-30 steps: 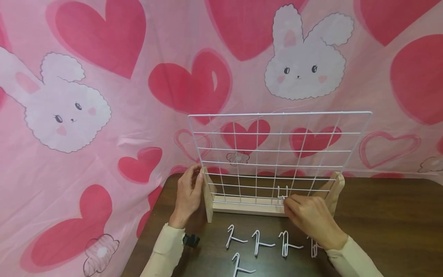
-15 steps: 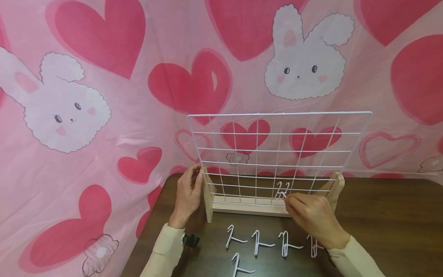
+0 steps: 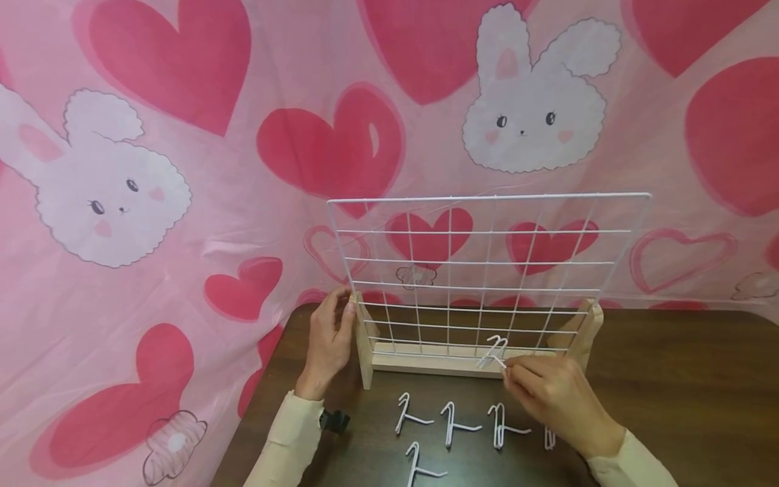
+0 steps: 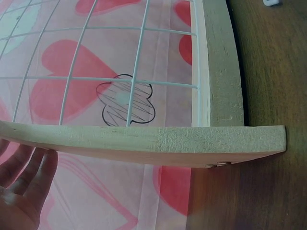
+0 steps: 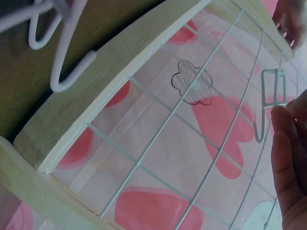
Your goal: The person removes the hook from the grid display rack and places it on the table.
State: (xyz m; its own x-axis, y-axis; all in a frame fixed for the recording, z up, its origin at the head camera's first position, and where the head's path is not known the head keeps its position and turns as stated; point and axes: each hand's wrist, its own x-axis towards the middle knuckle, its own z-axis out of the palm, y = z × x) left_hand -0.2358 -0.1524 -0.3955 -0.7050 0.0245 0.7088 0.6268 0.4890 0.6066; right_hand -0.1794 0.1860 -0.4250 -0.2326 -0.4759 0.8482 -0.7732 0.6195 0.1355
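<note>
My right hand (image 3: 550, 392) pinches a white wire hook (image 3: 496, 348) by its prong, in front of the lower right part of a white wire grid (image 3: 450, 260). In the right wrist view, the hook's double-wire frame (image 5: 274, 86) stands out past the fingertips, apparently apart from the grid. The grid stands upright in a pale wooden base (image 3: 426, 362). My left hand (image 3: 331, 331) touches the outer face of the left wooden upright (image 3: 364, 345) with its fingers. In the left wrist view, the fingertips (image 4: 48, 158) meet that upright's underside.
Several more white hooks lie on the dark brown table in front of the stand, such as a left one (image 3: 403, 414), a middle one (image 3: 450, 425) and a nearer one (image 3: 416, 463). Behind rises a pink cloth (image 3: 243, 203) with hearts and rabbits.
My right hand has drawn the hook slightly down and toward me, and the hook has tilted away from the grid wires. The left hand stays at the upright.
</note>
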